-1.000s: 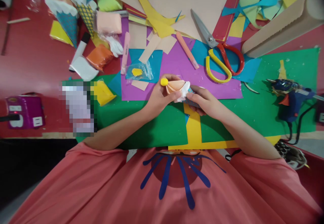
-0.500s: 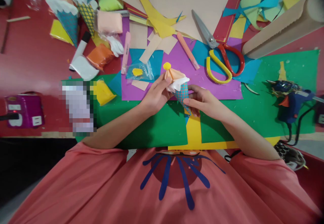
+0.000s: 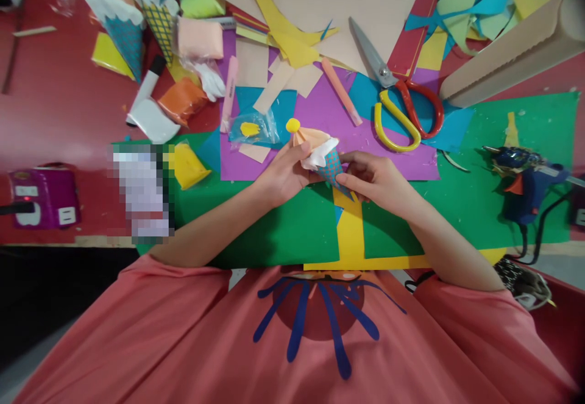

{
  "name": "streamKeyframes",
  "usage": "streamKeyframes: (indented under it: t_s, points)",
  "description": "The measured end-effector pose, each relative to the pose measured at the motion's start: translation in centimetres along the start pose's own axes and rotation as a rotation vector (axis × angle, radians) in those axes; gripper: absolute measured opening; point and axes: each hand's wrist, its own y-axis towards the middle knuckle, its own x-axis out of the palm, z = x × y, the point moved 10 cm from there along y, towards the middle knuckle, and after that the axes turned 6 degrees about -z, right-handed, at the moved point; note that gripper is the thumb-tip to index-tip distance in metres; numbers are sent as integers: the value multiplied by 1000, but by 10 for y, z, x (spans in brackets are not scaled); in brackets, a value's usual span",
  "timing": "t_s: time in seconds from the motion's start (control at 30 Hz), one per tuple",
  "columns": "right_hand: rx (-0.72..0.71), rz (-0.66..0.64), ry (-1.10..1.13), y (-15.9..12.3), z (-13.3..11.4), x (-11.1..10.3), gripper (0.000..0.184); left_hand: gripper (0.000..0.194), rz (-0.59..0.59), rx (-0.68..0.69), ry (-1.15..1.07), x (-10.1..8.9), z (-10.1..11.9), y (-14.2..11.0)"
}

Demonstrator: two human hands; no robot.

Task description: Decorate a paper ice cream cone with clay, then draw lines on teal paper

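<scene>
Craft ice-cream cone [image 3: 333, 161], tilted, above the bench [image 3: 55, 117] near its front edge's middle. Left hand [image 3: 287, 175] grips the frilled top; right hand [image 3: 381, 178] narrowly pinches the lower side, presumably sharing support.

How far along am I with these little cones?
The blue-patterned cone and yellow-patterned cone at upper left look mostly done, with white frills on. Your left hand and right hand hold another cone, already with frill, peach top and yellow ball. Perhaps only final pressing or checking is left on it; I can't tell how many more you want.
</scene>
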Motion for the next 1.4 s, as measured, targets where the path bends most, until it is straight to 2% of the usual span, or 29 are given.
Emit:
streamKeyframes:
  t_s: [0.07,0.17,0.27,0.33,0.47,0.63,0.83,1.03,1.2,1.4]
  points:
    - [-107,123,-164,-4,-11,-12,25,48,46,-28,12,-2,-1,-1]
    - [-351,316,-430,-18,-38,-24,22,40,114,-60,19,-6,-1,-2]
    - [-605,332,-645,-31,-59,-12,32,34,98,-64,2,-7,-3,-2]
    - [-689,293,-698,-35,-63,-2,46,34,46,-54,-23,-4,-4,0]
    - [-686,236,-704,-33,-57,5,62,36,26,-62,-19,-3,-7,0]
    - [-645,207,-708,-29,-51,8,58,33,72,-64,23,-5,-6,-2]
    - [-715,242,-702,-33,-57,8,58,32,62,-58,12,-4,-6,-2]
    - [-633,224,-731,-29,-50,8,55,30,81,-67,7,-4,-6,-2]
    - [-669,238,-710,-31,-55,8,53,29,57,-48,-3,-4,-6,-1]
    - [-640,214,-687,-29,-52,8,53,33,52,-31,12,-4,-4,-2]
